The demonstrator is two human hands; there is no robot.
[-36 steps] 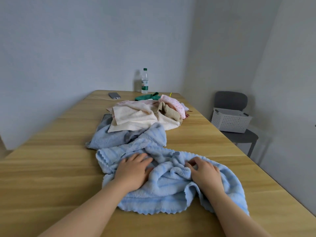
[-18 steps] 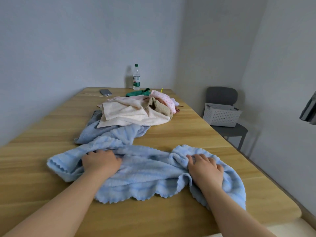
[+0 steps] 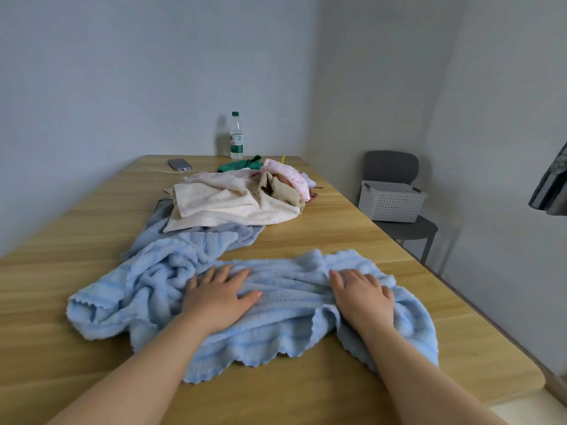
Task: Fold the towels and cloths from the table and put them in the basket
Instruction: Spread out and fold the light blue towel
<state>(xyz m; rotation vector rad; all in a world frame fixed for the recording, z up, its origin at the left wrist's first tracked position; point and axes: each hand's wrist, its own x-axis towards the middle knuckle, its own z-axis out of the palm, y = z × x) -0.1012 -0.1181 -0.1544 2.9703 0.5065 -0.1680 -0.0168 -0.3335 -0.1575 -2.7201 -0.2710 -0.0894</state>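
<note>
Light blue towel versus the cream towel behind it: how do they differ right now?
The light blue towel lies nearest, spread wide across the table; the cream towel sits farther back atop the pile. The left hand and right hand rest flat on the light blue towel; neither touches the cream towel. Both are rumpled and unfolded.

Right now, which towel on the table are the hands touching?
The fluffy light blue towel: left hand and right hand rest on it. The cream towel beyond lies untouched.
</note>
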